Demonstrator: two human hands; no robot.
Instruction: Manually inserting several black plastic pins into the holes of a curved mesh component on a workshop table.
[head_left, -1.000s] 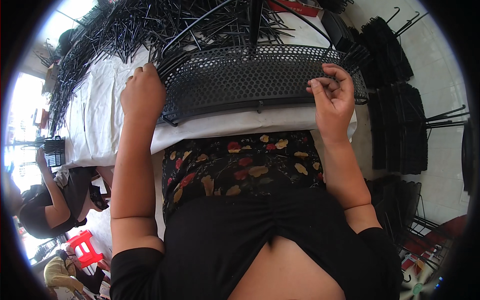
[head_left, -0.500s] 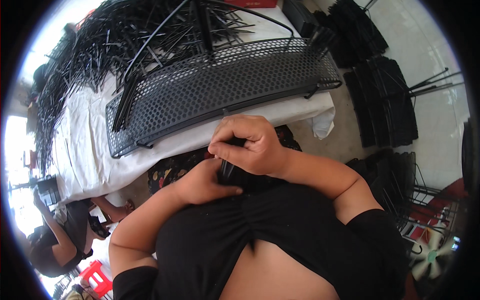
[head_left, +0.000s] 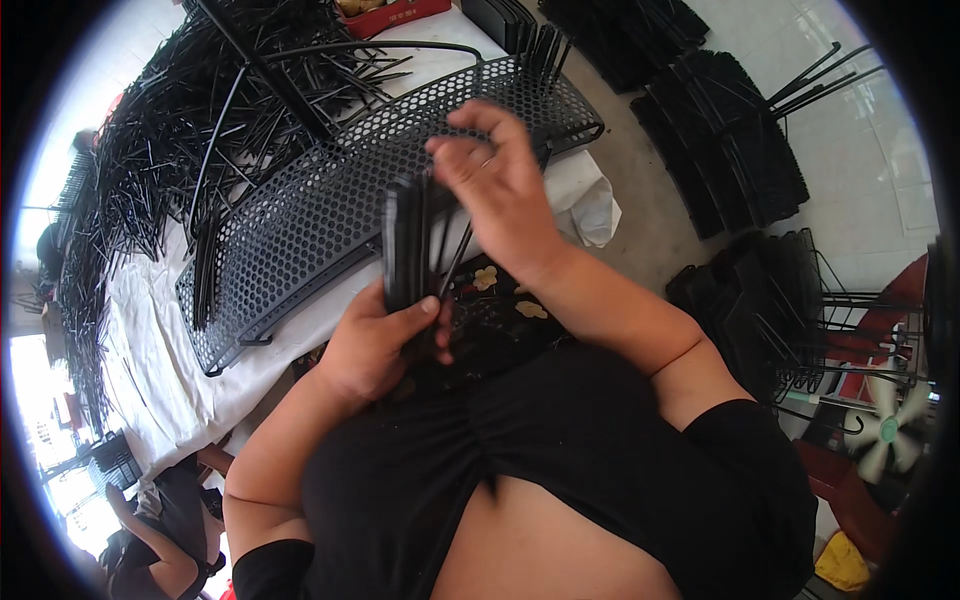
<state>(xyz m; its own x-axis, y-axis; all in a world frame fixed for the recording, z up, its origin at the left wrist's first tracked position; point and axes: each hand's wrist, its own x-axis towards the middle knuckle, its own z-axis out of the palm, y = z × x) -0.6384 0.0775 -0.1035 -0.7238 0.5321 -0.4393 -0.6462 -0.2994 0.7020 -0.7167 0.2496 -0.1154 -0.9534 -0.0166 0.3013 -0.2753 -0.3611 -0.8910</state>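
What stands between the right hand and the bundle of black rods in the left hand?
Nothing visible. The right hand is already at the top of the bundle of black rods, which the left hand grips from below, in front of the perforated black panel.

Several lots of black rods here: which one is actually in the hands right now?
The short bundle of black rods, gripped upright by the left hand with the right hand at its top. The rod heap lies untouched on the table.
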